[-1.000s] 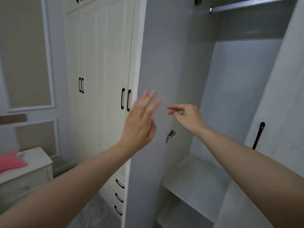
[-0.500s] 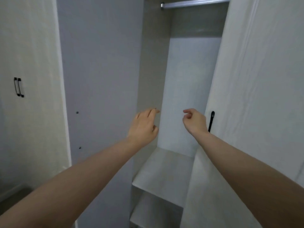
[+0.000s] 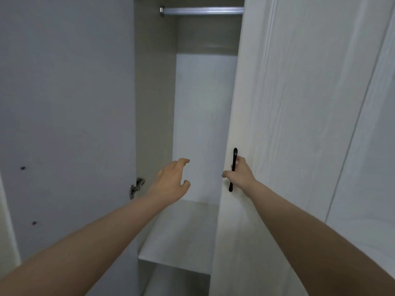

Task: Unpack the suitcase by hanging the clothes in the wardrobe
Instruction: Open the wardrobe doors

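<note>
The wardrobe (image 3: 203, 124) stands partly open in front of the person, a tall narrow compartment showing between two doors. The left door (image 3: 68, 103) is swung out wide, its plain grey inner face turned toward the room, with a metal hinge (image 3: 136, 187) low on its inner edge and two small dark holes further left of the hinge. The right door (image 3: 288, 103) is pale with a faint wood grain, and its edge covers the right side of the compartment.

The right hand (image 3: 240, 174) is at that door's slim black handle (image 3: 233, 169), fingers curled round the bar near its middle; the thumb seems to lie on the near side, though the view is soft there. The left hand (image 3: 173, 180) hangs in the air in front of the compartment, left of the handle and well apart from it, fingers loosely bent and spread, grasping nothing and touching neither door.

High in the wardrobe, far above the handle, a silver hanging rail (image 3: 203, 10) runs across from a bracket on the left wall to behind the right door. Below handle level a pale shelf (image 3: 181, 236) spans the compartment, with a darker space beneath it. Both bare forearms reach in from the lower corners. To the right of the handled door, another pale panel (image 3: 376, 146) closes off that side.
</note>
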Tool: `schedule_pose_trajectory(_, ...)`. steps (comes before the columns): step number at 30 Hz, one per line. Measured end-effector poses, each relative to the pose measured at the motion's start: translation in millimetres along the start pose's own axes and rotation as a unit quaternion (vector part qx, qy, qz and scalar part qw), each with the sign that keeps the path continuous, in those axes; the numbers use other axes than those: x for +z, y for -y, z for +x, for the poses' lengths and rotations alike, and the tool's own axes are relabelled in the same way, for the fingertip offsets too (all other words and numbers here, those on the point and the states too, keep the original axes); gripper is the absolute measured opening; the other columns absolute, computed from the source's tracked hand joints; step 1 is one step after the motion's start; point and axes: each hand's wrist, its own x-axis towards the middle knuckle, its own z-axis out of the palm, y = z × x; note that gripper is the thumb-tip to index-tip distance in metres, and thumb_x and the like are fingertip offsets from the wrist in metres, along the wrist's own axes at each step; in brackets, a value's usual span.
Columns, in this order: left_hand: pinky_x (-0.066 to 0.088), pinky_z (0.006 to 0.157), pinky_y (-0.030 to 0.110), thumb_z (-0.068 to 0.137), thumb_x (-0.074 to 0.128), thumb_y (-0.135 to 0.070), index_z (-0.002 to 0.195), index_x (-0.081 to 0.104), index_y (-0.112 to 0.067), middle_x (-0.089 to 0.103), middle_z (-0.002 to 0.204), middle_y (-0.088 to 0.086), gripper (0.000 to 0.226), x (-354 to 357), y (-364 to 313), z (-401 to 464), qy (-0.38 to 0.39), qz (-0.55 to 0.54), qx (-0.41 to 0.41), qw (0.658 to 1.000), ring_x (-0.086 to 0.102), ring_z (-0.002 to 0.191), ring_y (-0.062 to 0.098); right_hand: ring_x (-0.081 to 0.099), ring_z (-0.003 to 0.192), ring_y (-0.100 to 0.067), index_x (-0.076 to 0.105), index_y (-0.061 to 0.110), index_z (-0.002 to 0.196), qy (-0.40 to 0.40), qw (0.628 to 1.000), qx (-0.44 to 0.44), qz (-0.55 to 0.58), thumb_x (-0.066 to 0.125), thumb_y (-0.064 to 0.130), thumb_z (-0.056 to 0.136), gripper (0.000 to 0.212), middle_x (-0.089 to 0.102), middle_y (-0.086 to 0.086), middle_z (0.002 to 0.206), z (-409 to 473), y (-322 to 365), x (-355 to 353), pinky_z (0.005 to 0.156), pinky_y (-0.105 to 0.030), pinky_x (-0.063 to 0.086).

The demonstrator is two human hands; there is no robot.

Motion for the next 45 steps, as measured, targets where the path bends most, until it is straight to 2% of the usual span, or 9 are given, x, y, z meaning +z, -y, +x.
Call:
schedule_pose_trajectory(4,0.036,0.108,0.04,0.091,0.054,-0.021,0.145,0.031,-0.02,0.045,0.145,0.004,0.059,5,8,-1,0.025,-0.036,0.009,0.999,0.048,0.127,0.025,0.054,0.079,-0.022,0.047,0.004,0.106,-0.051,0.998,-0.029,-0.031,0.065,0.005,0.077,0.034,0.053,-0.007,0.089,-7,-7,6,0.059,-0.024,0.039)
schedule_pose_trajectory(7,0.037,0.109,0.043,0.089,0.055,-0.021,0.143,0.033,-0.021,0.046,0.142,0.004,0.058,13,12,0,0.043,-0.051,0.034,0.997,0.047,0.129,0.025,0.054,0.08,-0.022,0.047,0.005,0.103,-0.111,0.991,-0.067,-0.023,0.058,0.001,0.08,0.025,0.055,-0.011,0.095,-34,-12,13,0.064,-0.025,0.042)
schedule_pose_trajectory(10,0.037,0.109,0.043,0.087,0.055,-0.021,0.145,0.032,-0.021,0.039,0.145,0.004,0.062,24,4,1,0.049,-0.087,0.064,0.993,0.046,0.129,0.025,0.057,0.091,-0.022,0.05,0.009,0.112,-0.144,0.987,-0.072,-0.023,0.054,0.002,0.085,0.028,0.059,-0.01,0.103,-66,-12,9,0.077,-0.026,0.045)
schedule_pose_trajectory(22,0.04,0.108,0.042,0.088,0.061,-0.014,0.149,0.028,-0.019,0.028,0.15,0.005,0.069,84,-96,-27,0.129,-0.274,0.153,0.941,0.044,0.131,0.022,0.056,0.094,0.0,0.048,0.022,0.123,-0.261,0.965,-0.02,0.028,0.072,0.022,0.084,0.046,0.06,0.004,0.105,-200,-15,-40,0.075,-0.014,0.042)
schedule_pose_trajectory(28,0.04,0.096,0.023,0.095,0.051,-0.011,0.142,0.04,-0.014,0.035,0.144,0.009,0.049,104,-159,-49,0.164,-0.364,0.152,0.904,0.056,0.103,0.016,0.058,0.099,-0.008,0.047,0.022,0.124,-0.307,0.951,0.022,-0.036,0.086,0.037,0.069,0.069,0.059,0.004,0.104,-246,-25,-88,0.075,-0.021,0.048)
schedule_pose_trajectory(34,0.034,0.099,0.014,0.094,0.056,-0.013,0.137,0.047,-0.012,0.042,0.14,0.012,0.044,124,-182,-66,0.231,-0.365,0.184,0.883,0.054,0.122,0.024,0.061,0.097,-0.008,0.046,0.022,0.125,-0.34,0.936,0.064,-0.069,0.08,0.025,0.078,0.058,0.059,0.006,0.109,-276,-34,-132,0.076,-0.019,0.051)
schedule_pose_trajectory(37,0.028,0.085,0.003,0.095,0.056,-0.014,0.137,0.048,-0.009,0.046,0.139,0.014,0.043,132,-178,-63,0.247,-0.344,0.195,0.885,0.051,0.123,0.027,0.057,0.093,0.006,0.044,0.019,0.134,-0.334,0.936,0.085,-0.066,0.074,0.02,0.085,0.058,0.057,0.009,0.118,-287,-38,-151,0.069,-0.009,0.048)
schedule_pose_trajectory(41,0.03,0.091,0.018,0.096,0.056,-0.016,0.139,0.045,-0.011,0.048,0.142,0.011,0.045,137,-173,-64,0.266,-0.333,0.2,0.882,0.051,0.123,0.027,0.055,0.096,-0.003,0.043,0.017,0.138,-0.354,0.923,0.106,-0.108,0.062,0.012,0.091,0.051,0.054,0.009,0.12,-294,-46,-168,0.065,-0.005,0.043)
schedule_pose_trajectory(45,0.034,0.097,0.022,0.094,0.057,-0.018,0.14,0.043,-0.016,0.041,0.141,0.011,0.048,140,-171,-69,0.278,-0.339,0.196,0.877,0.059,0.111,0.024,0.056,0.102,-0.017,0.046,0.015,0.131,-0.372,0.908,0.143,-0.131,0.059,0.01,0.091,0.043,0.057,0.001,0.118,-293,-54,-185,0.086,-0.029,0.05)
